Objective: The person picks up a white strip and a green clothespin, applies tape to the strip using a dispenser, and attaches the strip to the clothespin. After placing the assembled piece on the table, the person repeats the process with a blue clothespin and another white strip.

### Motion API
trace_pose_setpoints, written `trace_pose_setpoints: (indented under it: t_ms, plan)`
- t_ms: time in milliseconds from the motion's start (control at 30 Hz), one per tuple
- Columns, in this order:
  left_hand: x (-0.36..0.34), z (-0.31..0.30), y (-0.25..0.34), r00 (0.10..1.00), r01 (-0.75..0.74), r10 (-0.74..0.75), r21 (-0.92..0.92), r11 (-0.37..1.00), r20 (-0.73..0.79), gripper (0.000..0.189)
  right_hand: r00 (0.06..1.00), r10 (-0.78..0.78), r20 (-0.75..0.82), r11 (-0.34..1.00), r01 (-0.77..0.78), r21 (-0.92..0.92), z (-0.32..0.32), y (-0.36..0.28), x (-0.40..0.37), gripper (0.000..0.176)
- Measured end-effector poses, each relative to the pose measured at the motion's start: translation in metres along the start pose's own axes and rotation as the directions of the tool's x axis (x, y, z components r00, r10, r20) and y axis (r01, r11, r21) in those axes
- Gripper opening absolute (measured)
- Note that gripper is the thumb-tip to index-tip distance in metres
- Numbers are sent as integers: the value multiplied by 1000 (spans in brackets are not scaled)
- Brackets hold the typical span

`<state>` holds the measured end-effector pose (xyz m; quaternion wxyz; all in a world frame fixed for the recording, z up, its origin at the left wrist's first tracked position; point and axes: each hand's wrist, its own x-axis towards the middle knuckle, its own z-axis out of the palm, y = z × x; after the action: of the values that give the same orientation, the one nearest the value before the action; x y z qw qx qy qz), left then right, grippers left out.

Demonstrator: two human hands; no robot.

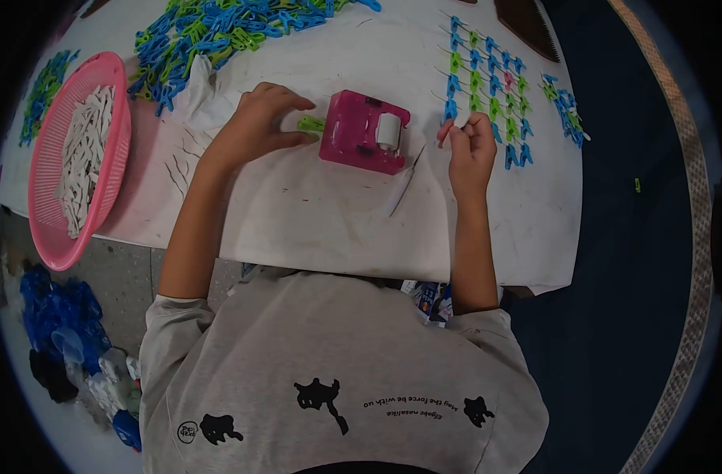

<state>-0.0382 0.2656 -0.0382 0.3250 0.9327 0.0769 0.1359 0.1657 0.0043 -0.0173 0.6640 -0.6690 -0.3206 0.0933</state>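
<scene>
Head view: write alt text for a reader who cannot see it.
A person's left hand holds a green clip beside a pink device on a white table; the right hand pinches a small piece. Clip rows lie at right, a pink basket at left.

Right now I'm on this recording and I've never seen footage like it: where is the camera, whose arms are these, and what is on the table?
There is no machine here: a person works with two bare hands. The single picture comes from a camera worn on that person's head, looking down, so their grey shirt fills the bottom and both arms reach up onto the white table. The left hand pinches a green clip against a pink block that carries a white roller. The right hand holds a small white piece in its fingers; I cannot tell what it is. Beside it lie neat rows of blue and green clips. A loose pile of clips lies at the far edge, and a pink basket holds white pieces.
</scene>
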Motion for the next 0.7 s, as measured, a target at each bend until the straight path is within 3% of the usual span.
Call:
trace_pose_setpoints:
  t_ms: [67,100,267,300,333,400,433,500,533,600,700]
  plan:
    - [4,5,4,997,-24,30,80,997,-77,40,991,106,80,979,-90,-183,-7,-9,0,26]
    - [7,7,4,996,-40,46,80,996,-74,40,993,99,65,979,-85,-185,-11,-9,1,26]
    - [10,12,0,996,-32,34,34,999,-81,30,913,36,406,839,193,-509,-26,-7,-10,59]
    - [11,11,2,996,-62,64,34,998,-57,30,874,262,410,836,7,-549,-27,-12,-11,56]
    - [11,10,4,997,-43,47,56,997,-63,30,887,264,379,834,-12,-552,-25,-22,-11,56]
    - [10,11,10,997,-34,39,81,996,-63,31,795,467,387,658,-19,-753,-19,-36,-9,69]
    - [9,12,12,994,-35,44,89,995,-103,31,804,464,371,659,-33,-751,-18,-32,-11,69]
    - [11,15,13,988,-59,72,94,994,-139,31,860,240,450,686,179,-706,-21,-24,-13,103]
    - [11,16,7,989,-63,73,81,995,-127,32,872,241,425,679,162,-716,-20,-27,-10,103]
    - [13,17,3,990,-85,91,58,995,-105,33,720,527,452,561,105,-821,-13,-36,0,123]
    - [15,16,3,995,-55,60,66,996,-80,33,682,590,432,533,72,-843,-7,-38,7,122]
